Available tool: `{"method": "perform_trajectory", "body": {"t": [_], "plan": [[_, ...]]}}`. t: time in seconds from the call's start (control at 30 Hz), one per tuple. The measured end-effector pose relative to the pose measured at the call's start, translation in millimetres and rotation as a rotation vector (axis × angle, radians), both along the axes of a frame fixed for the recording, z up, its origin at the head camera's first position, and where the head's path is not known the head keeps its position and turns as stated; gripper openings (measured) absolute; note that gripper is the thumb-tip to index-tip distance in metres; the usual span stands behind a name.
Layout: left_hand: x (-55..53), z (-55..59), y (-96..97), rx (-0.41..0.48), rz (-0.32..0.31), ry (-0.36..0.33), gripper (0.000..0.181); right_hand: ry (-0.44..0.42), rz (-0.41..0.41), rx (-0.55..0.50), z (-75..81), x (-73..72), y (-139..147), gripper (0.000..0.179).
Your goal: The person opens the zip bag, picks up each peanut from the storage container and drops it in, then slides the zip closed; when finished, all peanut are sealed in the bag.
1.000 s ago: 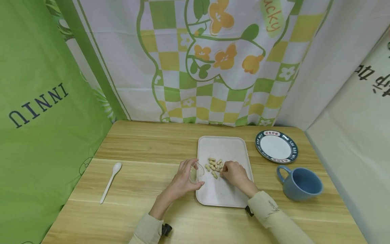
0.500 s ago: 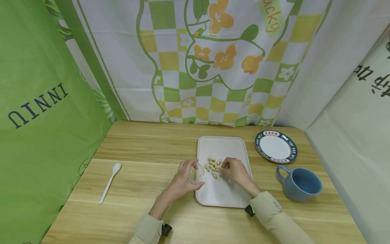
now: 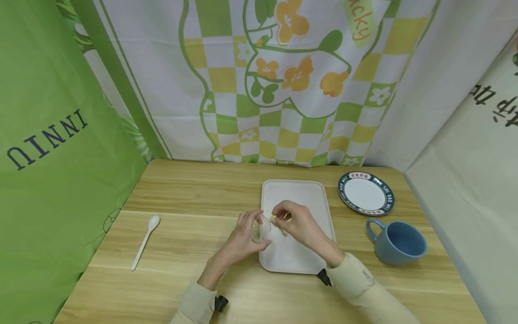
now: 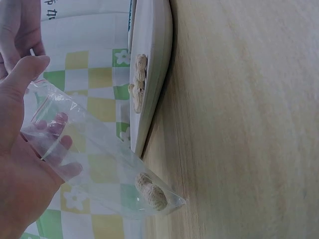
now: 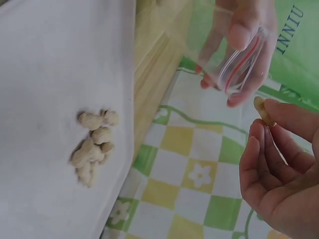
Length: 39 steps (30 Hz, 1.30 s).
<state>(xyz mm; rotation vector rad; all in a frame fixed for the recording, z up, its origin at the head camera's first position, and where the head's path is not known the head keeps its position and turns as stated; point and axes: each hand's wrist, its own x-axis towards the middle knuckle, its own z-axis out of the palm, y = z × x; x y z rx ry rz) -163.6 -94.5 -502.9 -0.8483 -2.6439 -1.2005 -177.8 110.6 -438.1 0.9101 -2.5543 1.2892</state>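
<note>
My left hand (image 3: pixel 243 235) holds a clear plastic zip bag (image 4: pixel 107 154), its mouth spread open and edged with a red line. Down in the bag's bottom corner lies a peanut (image 4: pixel 151 191). Between thumb and fingertips my right hand (image 3: pixel 298 224) pinches another peanut (image 5: pixel 263 110), just short of the bag's mouth and apart from it. Several peanuts (image 5: pixel 92 154) lie in a loose heap on the white tray (image 3: pixel 283 261); in the head view the right hand covers most of them.
A white spoon (image 3: pixel 145 243) lies on the wooden table (image 3: pixel 194 193) at the left. To the right of the tray are a blue mug (image 3: pixel 398 243) and a dark-rimmed plate (image 3: pixel 366 193). A patterned curtain (image 3: pixel 291 126) hangs behind the table.
My right hand has lifted from the peanut heap and moved left towards the bag with a peanut in its fingertips. The left hand and the bag stay where they were.
</note>
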Motion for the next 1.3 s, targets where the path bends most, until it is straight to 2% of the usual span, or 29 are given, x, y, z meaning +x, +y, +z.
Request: {"method": "perform_trajectory", "body": {"t": [0.27, 0.63, 0.77, 0.9, 1.07, 1.2, 1.3], "plan": [[0.5, 1.5, 0.9, 0.004, 0.001, -0.018, 0.076, 0.105, 0.085, 0.084, 0.9, 4.3, -15.6, 0.015], [1.9, 3.1, 1.1, -0.006, 0.003, -0.038, 0.074, 0.113, 0.123, 0.187, -1.9, 2.8, -20.5, 0.013], [1.3, 3.0, 0.2, -0.001, 0.0, -0.025, 0.074, 0.127, 0.082, 0.162, 5.0, -2.5, -11.6, 0.009], [-0.8, 2.8, -1.1, 0.009, 0.014, 0.035, 0.077, 0.124, -0.028, 0.134, 8.7, -17.8, 8.8, 0.007], [-0.4, 2.7, -2.3, 0.024, 0.025, 0.064, 0.078, 0.064, -0.157, 0.188, -9.1, -30.4, 28.0, 0.005], [0.2, 1.3, -1.5, 0.01, 0.025, 0.06, 0.078, -0.036, -0.166, 0.286, -29.2, -25.0, 27.4, 0.005], [0.0, 0.6, 0.0, 0.008, 0.026, 0.051, 0.078, -0.071, -0.162, 0.352, -42.1, -18.8, 20.5, 0.005]]}}
